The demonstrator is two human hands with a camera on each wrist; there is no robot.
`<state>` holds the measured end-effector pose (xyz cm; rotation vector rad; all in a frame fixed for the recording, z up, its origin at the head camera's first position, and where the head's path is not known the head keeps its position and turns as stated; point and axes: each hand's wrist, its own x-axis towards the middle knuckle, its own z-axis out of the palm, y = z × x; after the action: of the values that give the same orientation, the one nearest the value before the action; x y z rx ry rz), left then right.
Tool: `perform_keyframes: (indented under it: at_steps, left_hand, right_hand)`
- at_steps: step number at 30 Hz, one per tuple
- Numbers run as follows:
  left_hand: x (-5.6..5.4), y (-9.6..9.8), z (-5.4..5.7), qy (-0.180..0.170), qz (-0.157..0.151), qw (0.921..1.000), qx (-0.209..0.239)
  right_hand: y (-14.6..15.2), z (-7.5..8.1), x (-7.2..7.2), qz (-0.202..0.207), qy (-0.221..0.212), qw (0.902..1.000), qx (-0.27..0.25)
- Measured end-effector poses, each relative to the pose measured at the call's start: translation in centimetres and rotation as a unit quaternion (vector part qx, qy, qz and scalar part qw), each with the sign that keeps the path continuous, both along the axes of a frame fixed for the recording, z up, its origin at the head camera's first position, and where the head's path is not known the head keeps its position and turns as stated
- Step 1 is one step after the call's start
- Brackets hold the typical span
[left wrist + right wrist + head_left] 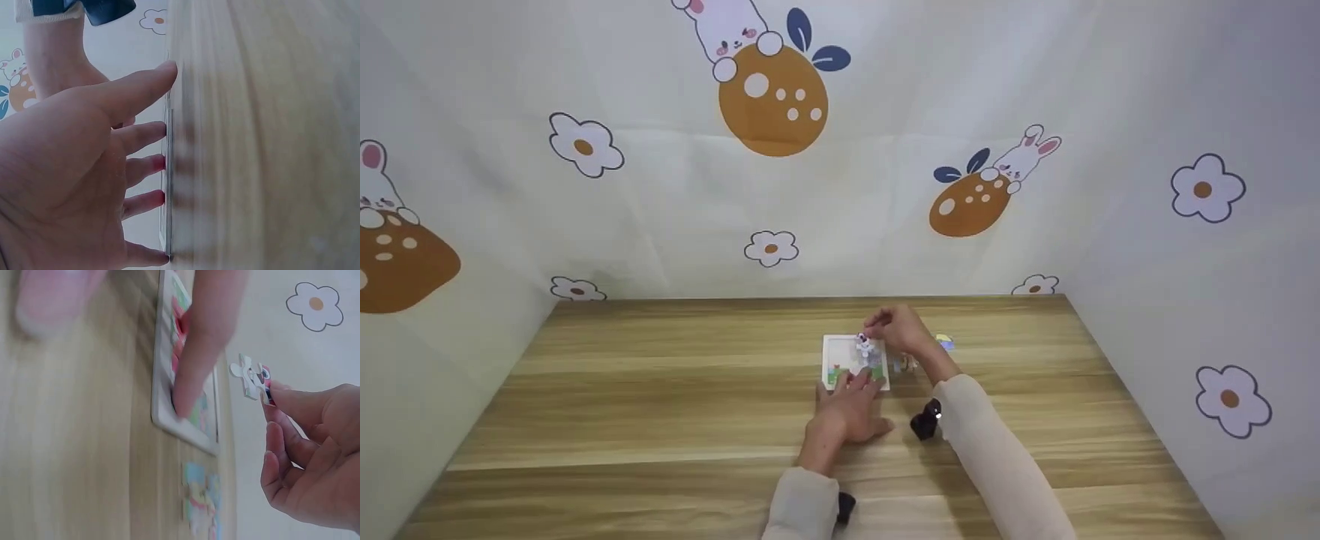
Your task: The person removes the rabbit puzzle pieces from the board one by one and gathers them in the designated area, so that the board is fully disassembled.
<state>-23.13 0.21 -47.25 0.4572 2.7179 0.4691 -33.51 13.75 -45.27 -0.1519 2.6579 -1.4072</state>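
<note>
1. Grip: the right hand (904, 330) pinches one end of a puzzle piece (250, 377) between thumb and forefinger, closed to about the piece's thickness; the left hand (849, 411) has hold of nothing, its straight fingers spread and pressing on the frame (825, 358).
2. Patterned cloth (870, 202) stands behind and at both sides, well apart from the work.
3. Wood-grained tabletop (660, 390) carries everything; it looks smooth, so a light frame would probably slide on it if left unheld.
4. Right sleeve (997, 457) and forearm cross the area beside the frame, partly covering what lies there in the head view.
5. Shallow, white-rimmed, and lying flat, the frame looks thin, stiff and light. Its outer rim is the best place to steady it. The left fingers cover part of its near side, so they stand in the way there.
6. Loose pieces (197, 502) lie just beside the frame on the right; they could be nudged by the forearm.
7. Smallest, the held piece is in the air above the frame. It seems nearly weightless, stiff and perhaps slick-faced, with narrow tabs that could chip or bend. Opposite edges suit the pinch; its white knobbed end sticks out free.
</note>
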Motion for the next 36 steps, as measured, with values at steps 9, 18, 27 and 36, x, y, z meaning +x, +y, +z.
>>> perform_keyframes:
  at_steps: [9,18,27,36]
  left_hand:
    - [0.0,0.0,0.0,-0.004,0.004,1.0,0.008]
    - [0.1,0.0,0.1,-0.003,0.005,0.9998,0.02]
    - [0.1,-0.1,0.1,0.0,0.002,0.9999,0.015]
    - [0.4,-1.0,0.7,-0.012,-0.025,0.9986,0.045]
  right_hand:
    - [3.6,0.3,0.9,-0.004,0.027,0.9989,0.038]
    - [7.7,-0.4,1.4,-0.004,0.012,0.9968,0.079]
    - [9.5,-1.9,1.5,0.006,0.004,0.9954,0.096]
    - [9.0,-2.4,1.5,0.002,0.02,0.9957,0.09]
